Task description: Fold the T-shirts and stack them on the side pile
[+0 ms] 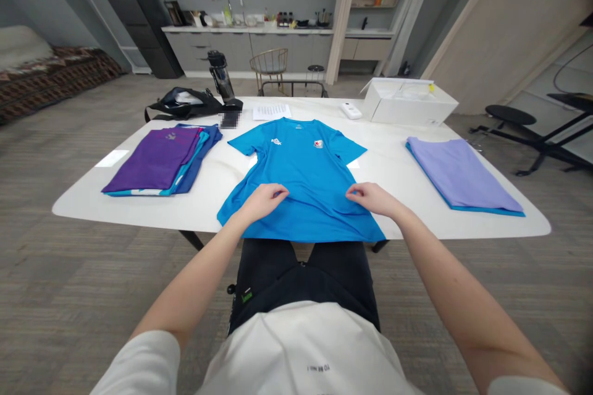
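Note:
A bright blue T-shirt (303, 166) lies spread flat, front up, on the white table (393, 166), its hem at the near edge. My left hand (265, 198) rests on the shirt's lower left part with the fingers curled and pinching the cloth. My right hand (373, 196) does the same on the lower right part, fingers bent onto the fabric. Both hands sit about level with each other, roughly a shirt's half-width apart.
A stack of folded shirts, purple on top (162, 159), lies at the table's left. A folded lilac shirt (461, 175) lies at the right. Behind are a black bag (185, 103), a dark bottle (221, 76), a paper sheet (272, 112), a small white device (351, 111) and a white box (407, 101).

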Demonstrator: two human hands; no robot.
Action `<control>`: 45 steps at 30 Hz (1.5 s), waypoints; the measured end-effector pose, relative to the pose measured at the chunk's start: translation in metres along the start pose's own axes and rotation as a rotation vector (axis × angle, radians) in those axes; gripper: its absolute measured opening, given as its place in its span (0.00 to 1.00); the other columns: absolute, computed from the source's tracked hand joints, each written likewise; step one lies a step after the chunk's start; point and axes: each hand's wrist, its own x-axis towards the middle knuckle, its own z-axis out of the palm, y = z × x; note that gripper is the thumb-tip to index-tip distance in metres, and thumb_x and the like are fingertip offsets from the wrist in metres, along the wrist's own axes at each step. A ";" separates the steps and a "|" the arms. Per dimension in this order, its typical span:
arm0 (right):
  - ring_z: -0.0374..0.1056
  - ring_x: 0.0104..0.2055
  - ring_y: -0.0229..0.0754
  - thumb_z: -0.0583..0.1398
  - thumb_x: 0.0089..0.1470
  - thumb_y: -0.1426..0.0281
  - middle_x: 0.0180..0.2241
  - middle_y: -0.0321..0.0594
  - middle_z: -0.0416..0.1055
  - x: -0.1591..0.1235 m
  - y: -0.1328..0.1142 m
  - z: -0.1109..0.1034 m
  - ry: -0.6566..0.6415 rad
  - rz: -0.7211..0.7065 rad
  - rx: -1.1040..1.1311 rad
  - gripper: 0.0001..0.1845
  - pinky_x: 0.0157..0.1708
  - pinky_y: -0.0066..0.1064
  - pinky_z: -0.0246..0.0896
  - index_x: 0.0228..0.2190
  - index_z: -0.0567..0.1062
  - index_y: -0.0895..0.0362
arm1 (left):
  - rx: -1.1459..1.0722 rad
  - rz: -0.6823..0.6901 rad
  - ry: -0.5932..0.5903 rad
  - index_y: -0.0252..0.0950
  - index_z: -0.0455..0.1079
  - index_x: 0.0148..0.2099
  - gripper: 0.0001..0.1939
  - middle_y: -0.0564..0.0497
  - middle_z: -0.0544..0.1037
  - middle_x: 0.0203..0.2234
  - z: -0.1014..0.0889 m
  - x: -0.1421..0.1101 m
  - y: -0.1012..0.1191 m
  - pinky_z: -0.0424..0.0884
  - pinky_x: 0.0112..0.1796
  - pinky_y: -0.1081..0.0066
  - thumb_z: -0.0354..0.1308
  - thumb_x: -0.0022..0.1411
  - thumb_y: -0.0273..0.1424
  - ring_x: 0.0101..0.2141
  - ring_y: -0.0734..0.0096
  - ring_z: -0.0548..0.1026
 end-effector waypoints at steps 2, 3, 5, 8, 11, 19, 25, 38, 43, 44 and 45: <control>0.68 0.33 0.41 0.59 0.62 0.65 0.29 0.38 0.72 0.037 -0.003 0.006 0.157 0.042 -0.021 0.12 0.34 0.31 0.56 0.41 0.80 0.56 | 0.157 -0.020 0.064 0.39 0.78 0.45 0.13 0.51 0.80 0.42 -0.003 0.030 -0.006 0.69 0.42 0.67 0.52 0.71 0.36 0.42 0.63 0.77; 0.68 0.34 0.42 0.60 0.62 0.66 0.31 0.38 0.73 0.056 -0.005 0.009 0.219 0.055 -0.029 0.11 0.35 0.31 0.57 0.41 0.80 0.56 | 0.225 -0.024 0.083 0.39 0.78 0.46 0.13 0.50 0.80 0.43 -0.003 0.045 -0.010 0.70 0.42 0.67 0.52 0.71 0.34 0.43 0.63 0.77; 0.69 0.38 0.43 0.60 0.62 0.67 0.35 0.40 0.74 0.092 -0.009 0.016 0.318 0.060 -0.027 0.11 0.38 0.32 0.59 0.44 0.79 0.56 | 0.342 -0.028 0.118 0.38 0.77 0.49 0.14 0.47 0.78 0.47 -0.003 0.072 -0.018 0.71 0.46 0.65 0.51 0.70 0.31 0.46 0.60 0.76; 0.69 0.48 0.49 0.61 0.63 0.66 0.46 0.48 0.72 0.139 -0.009 0.018 0.455 0.098 -0.057 0.14 0.50 0.36 0.62 0.48 0.78 0.58 | 0.483 -0.076 0.201 0.35 0.73 0.59 0.19 0.42 0.71 0.57 -0.003 0.107 -0.036 0.69 0.53 0.61 0.52 0.68 0.30 0.54 0.54 0.72; 0.64 0.57 0.57 0.59 0.65 0.62 0.55 0.54 0.66 0.173 0.000 0.009 0.533 0.219 -0.093 0.19 0.56 0.44 0.61 0.53 0.75 0.59 | 0.550 -0.219 0.290 0.34 0.66 0.66 0.26 0.38 0.63 0.64 -0.010 0.133 -0.063 0.66 0.58 0.54 0.54 0.69 0.36 0.60 0.47 0.66; 0.58 0.62 0.63 0.51 0.69 0.58 0.62 0.56 0.61 0.246 0.015 -0.020 0.380 0.360 -0.214 0.26 0.57 0.59 0.58 0.61 0.70 0.55 | 0.567 -0.407 0.205 0.32 0.65 0.66 0.28 0.34 0.65 0.63 -0.045 0.206 -0.130 0.62 0.60 0.47 0.44 0.74 0.42 0.62 0.44 0.65; 0.62 0.58 0.63 0.50 0.66 0.64 0.59 0.61 0.62 0.304 0.014 -0.015 0.351 0.456 -0.215 0.25 0.53 0.55 0.61 0.58 0.72 0.60 | 0.582 -0.431 0.096 0.32 0.66 0.64 0.26 0.34 0.69 0.58 -0.050 0.268 -0.153 0.68 0.54 0.50 0.43 0.74 0.40 0.57 0.43 0.70; 0.56 0.62 0.61 0.44 0.70 0.60 0.63 0.56 0.61 0.373 0.086 -0.028 0.443 0.351 -0.403 0.30 0.56 0.55 0.52 0.66 0.65 0.56 | 0.486 -0.492 0.068 0.32 0.53 0.75 0.38 0.43 0.51 0.73 -0.032 0.334 -0.202 0.46 0.68 0.49 0.35 0.73 0.50 0.71 0.47 0.49; 0.55 0.63 0.61 0.44 0.70 0.62 0.64 0.57 0.59 0.401 0.108 -0.047 0.406 0.318 -0.421 0.30 0.57 0.55 0.53 0.66 0.64 0.58 | 0.479 -0.497 0.025 0.29 0.48 0.76 0.38 0.45 0.47 0.73 -0.037 0.364 -0.214 0.43 0.69 0.49 0.35 0.73 0.46 0.72 0.48 0.45; 0.55 0.62 0.61 0.44 0.70 0.63 0.64 0.57 0.59 0.405 0.109 -0.051 0.402 0.320 -0.420 0.29 0.57 0.56 0.53 0.65 0.65 0.58 | 0.474 -0.487 0.023 0.28 0.48 0.76 0.37 0.45 0.47 0.73 -0.038 0.369 -0.217 0.43 0.69 0.49 0.35 0.74 0.44 0.72 0.49 0.45; 0.56 0.61 0.61 0.44 0.70 0.63 0.63 0.57 0.60 0.409 0.110 -0.053 0.403 0.329 -0.422 0.28 0.56 0.57 0.53 0.64 0.67 0.58 | 0.473 -0.465 0.028 0.28 0.50 0.75 0.35 0.45 0.49 0.73 -0.039 0.374 -0.219 0.43 0.69 0.50 0.36 0.74 0.42 0.72 0.50 0.47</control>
